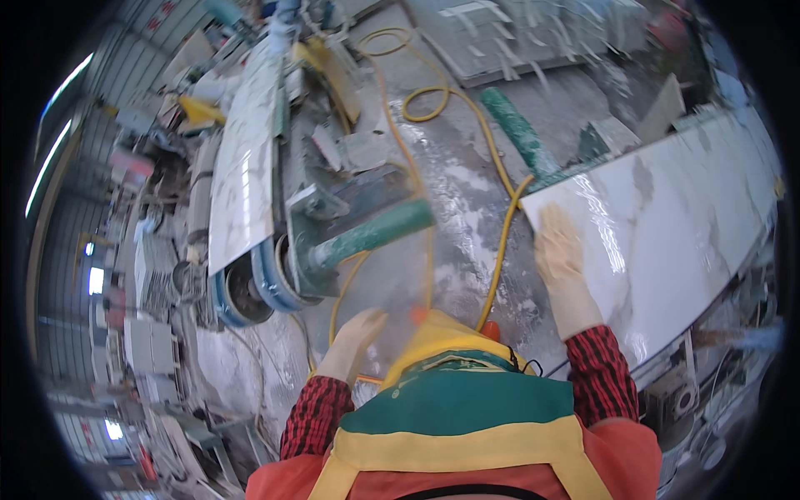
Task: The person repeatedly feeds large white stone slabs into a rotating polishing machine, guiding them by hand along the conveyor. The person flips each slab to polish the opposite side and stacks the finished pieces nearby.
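Note:
My right hand (560,258), in a pale work glove, lies flat on the near end of a long white marble-patterned slab (692,217) at the right. My left hand (354,337), also gloved, hangs free in front of my apron with fingers loosely apart and nothing in it. It is close to a green-handled bar (371,235) that sticks out from a wheeled cart (275,275). A second white slab (243,158) stands on edge on that cart at the left.
A yellow hose (492,167) snakes over the wet grey floor (467,192) between the two slabs. A green roller (517,129) lies beyond the right slab. Machines and clutter (142,275) fill the left side, and more slabs (517,33) lie at the back.

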A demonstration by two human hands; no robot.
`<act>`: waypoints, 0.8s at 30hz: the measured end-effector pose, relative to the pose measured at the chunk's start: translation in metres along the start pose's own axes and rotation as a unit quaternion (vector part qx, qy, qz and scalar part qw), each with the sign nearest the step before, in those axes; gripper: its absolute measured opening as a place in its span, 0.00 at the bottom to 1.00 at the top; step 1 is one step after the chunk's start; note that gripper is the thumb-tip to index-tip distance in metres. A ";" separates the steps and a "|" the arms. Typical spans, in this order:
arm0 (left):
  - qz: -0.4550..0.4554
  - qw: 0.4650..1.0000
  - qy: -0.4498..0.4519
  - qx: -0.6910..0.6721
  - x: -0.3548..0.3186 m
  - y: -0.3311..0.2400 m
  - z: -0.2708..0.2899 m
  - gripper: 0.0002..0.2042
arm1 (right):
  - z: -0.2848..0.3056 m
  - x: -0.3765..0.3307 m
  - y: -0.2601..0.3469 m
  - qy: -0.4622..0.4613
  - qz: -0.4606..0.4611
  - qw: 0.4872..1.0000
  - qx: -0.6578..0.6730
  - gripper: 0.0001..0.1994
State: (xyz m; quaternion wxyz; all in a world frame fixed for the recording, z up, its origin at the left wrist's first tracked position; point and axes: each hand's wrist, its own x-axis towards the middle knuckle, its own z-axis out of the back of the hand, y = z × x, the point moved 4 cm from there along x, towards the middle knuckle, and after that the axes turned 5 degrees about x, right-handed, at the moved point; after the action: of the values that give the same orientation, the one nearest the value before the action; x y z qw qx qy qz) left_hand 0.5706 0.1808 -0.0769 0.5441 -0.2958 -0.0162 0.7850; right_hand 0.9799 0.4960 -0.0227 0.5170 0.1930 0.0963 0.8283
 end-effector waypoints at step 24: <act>0.116 0.983 -0.019 -0.144 -0.097 0.210 -0.002 0.26 | 0.068 -0.351 -0.111 0.042 -0.271 0.931 -0.242 0.21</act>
State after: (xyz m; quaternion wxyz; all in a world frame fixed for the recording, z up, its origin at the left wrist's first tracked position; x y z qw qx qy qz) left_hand 0.4167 0.0111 -0.1080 0.4006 -0.3560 -0.1050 0.8377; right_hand 1.2363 0.2290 -0.0779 0.7486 -0.0062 -0.0371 0.6620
